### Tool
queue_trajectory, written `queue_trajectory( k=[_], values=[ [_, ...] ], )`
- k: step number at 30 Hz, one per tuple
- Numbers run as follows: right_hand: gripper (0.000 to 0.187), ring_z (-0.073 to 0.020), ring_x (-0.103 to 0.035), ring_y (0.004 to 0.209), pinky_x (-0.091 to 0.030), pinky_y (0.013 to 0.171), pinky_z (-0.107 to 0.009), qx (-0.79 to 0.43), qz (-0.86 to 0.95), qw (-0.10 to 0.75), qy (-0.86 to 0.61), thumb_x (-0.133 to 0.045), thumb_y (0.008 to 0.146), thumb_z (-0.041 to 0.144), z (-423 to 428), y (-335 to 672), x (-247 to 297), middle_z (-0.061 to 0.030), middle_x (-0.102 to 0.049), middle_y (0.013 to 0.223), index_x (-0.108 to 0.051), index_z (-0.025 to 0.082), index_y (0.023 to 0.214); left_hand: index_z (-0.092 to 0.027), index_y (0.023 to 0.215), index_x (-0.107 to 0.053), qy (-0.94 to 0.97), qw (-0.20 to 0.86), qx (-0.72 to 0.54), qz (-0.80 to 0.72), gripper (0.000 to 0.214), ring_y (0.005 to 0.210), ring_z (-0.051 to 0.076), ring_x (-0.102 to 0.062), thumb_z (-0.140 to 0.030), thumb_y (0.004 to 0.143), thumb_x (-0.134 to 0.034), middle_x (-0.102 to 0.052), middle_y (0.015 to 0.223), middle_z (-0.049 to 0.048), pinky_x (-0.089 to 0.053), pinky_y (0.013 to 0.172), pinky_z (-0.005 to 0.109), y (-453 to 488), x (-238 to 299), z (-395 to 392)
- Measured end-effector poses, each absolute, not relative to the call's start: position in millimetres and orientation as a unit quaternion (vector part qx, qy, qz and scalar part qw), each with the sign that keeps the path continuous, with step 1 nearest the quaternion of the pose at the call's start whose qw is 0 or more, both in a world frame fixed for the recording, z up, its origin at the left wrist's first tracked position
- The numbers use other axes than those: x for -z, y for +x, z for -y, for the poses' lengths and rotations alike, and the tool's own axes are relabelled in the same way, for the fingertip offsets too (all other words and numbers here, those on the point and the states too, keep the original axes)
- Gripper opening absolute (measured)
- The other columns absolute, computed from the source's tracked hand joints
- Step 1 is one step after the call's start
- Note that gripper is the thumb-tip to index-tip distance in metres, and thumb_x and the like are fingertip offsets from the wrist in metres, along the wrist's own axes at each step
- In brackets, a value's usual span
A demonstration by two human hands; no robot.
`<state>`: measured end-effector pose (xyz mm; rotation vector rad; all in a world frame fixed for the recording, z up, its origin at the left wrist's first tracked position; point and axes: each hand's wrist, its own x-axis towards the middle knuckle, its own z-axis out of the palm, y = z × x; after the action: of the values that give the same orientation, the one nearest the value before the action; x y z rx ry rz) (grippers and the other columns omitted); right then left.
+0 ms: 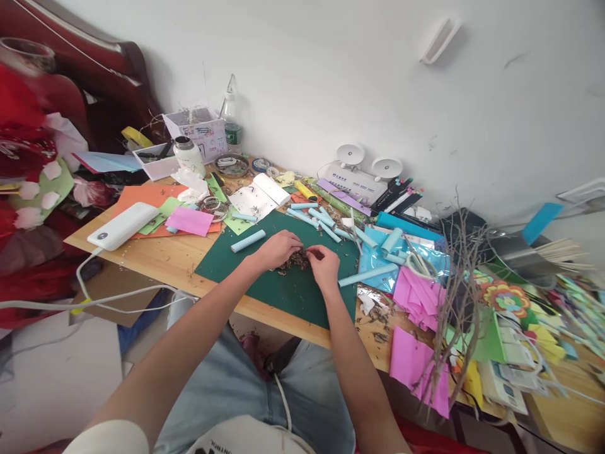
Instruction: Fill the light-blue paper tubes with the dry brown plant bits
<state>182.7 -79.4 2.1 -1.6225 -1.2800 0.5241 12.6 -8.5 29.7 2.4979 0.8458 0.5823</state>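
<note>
Closely hemmed by blue tubes (303, 218) behind and at both sides, with pink paper (418, 299) farther right. Touching a brown clump (297, 259) on the green mat (293, 295) with left hand (280, 248) curled over it and right hand (324, 263) pinched narrow at its edge, impossible to tell if gripping; with mat room between the forearms, up to the near table (283, 320) edge.

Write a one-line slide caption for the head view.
Left hand and right hand at a small brown heap on a green mat, pale blue tubes lying around.
</note>
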Motion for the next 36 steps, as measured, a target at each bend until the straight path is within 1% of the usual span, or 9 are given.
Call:
queue_trajectory(
  k=[4,7,9,11,14,21,24,30,36],
  values=[
    [0.024,-0.0197,-0.064,0.075,-0.05,0.074,-0.033,-0.154,0.583,0.457,-0.654,-0.056,0.085,0.036,81,181,-4,-0.0061,-0.071,0.082,-0.072,0.019,0.079,-0.018,0.086,-0.074,0.872,0.245,-0.238,-0.352,0.033,0.111,0.027,-0.062,-0.035,0.093,-0.046,-0.071,0.11,0.0112,-0.049,0.095,0.037,-4,-35,11],
    [0.025,-0.0202,-0.063,0.081,-0.049,0.078,-0.033,-0.135,0.618,0.446,-0.633,-0.054,0.089,0.035,84,179,-9,-0.0058,-0.07,0.084,-0.073,0.02,0.084,-0.018,0.099,-0.072,0.859,0.249,-0.261,-0.363,0.032,0.109,0.027,-0.062,-0.04,0.092,-0.05,-0.071,0.11,0.0115,-0.049,0.095,0.04,-12,-33,18],
    [0.02,-0.0211,-0.062,0.087,-0.049,0.082,-0.035,-0.122,0.654,0.428,-0.612,-0.058,0.087,0.033,85,175,-10,-0.006,-0.069,0.088,-0.074,0.021,0.091,-0.017,0.111,-0.068,0.864,0.237,-0.263,-0.358,0.031,0.111,0.028,-0.06,-0.035,0.09,-0.053,-0.069,0.113,0.0117,-0.048,0.097,0.043,-15,-28,25],
    [0.018,-0.023,-0.059,0.093,-0.049,0.086,-0.037,-0.101,0.691,0.395,-0.597,-0.064,0.084,0.031,85,172,-9,-0.0066,-0.068,0.092,-0.074,0.023,0.097,-0.017,0.114,-0.067,0.872,0.222,-0.26,-0.349,0.031,0.111,0.028,-0.059,-0.027,0.088,-0.054,-0.068,0.114,0.0122,-0.047,0.099,0.044,-15,-22,31],
    [0.014,-0.0244,-0.055,0.093,-0.048,0.085,-0.039,-0.079,0.718,0.357,-0.592,-0.064,0.084,0.027,84,169,-4,-0.0073,-0.065,0.093,-0.074,0.023,0.092,-0.017,0.115,-0.066,0.873,0.212,-0.259,-0.354,0.032,0.109,0.027,-0.058,-0.023,0.085,-0.055,-0.067,0.112,0.0124,-0.047,0.098,0.044,-15,-13,37],
    [0.015,-0.0217,-0.059,0.091,-0.049,0.085,-0.037,-0.089,0.68,0.435,-0.583,-0.056,0.088,0.024,84,171,-5,-0.006,-0.068,0.092,-0.07,0.022,0.085,-0.017,0.108,-0.067,0.854,0.231,-0.275,-0.376,0.025,0.099,0.024,-0.06,-0.024,0.09,-0.051,-0.066,0.1,0.0098,-0.05,0.09,0.04,-19,-8,34],
    [0.014,-0.0216,-0.062,0.09,-0.05,0.084,-0.037,-0.099,0.662,0.453,-0.588,-0.055,0.088,0.025,85,170,-7,-0.0059,-0.07,0.09,-0.068,0.022,0.084,-0.018,0.11,-0.066,0.848,0.237,-0.296,-0.37,0.026,0.101,0.023,-0.06,-0.024,0.092,-0.049,-0.065,0.103,0.0098,-0.049,0.092,0.039,-20,-10,34],
    [0.015,-0.0218,-0.062,0.089,-0.05,0.083,-0.036,-0.108,0.653,0.454,-0.597,-0.053,0.087,0.024,85,172,-7,-0.0066,-0.071,0.09,-0.068,0.021,0.086,-0.02,0.121,-0.062,0.863,0.201,-0.312,-0.343,0.032,0.11,0.025,-0.056,-0.031,0.091,-0.054,-0.064,0.118,0.0107,-0.046,0.098,0.041,-7,-16,38],
    [0.014,-0.0232,-0.059,0.087,-0.048,0.081,-0.037,-0.074,0.657,0.421,-0.621,-0.052,0.086,0.022,85,174,-6,-0.0073,-0.069,0.088,-0.065,0.02,0.083,-0.018,0.122,-0.061,0.878,0.147,-0.257,-0.376,0.038,0.106,0.027,-0.057,-0.03,0.086,-0.063,-0.065,0.113,0.012,-0.046,0.095,0.043,0,-9,39]
  ],
)
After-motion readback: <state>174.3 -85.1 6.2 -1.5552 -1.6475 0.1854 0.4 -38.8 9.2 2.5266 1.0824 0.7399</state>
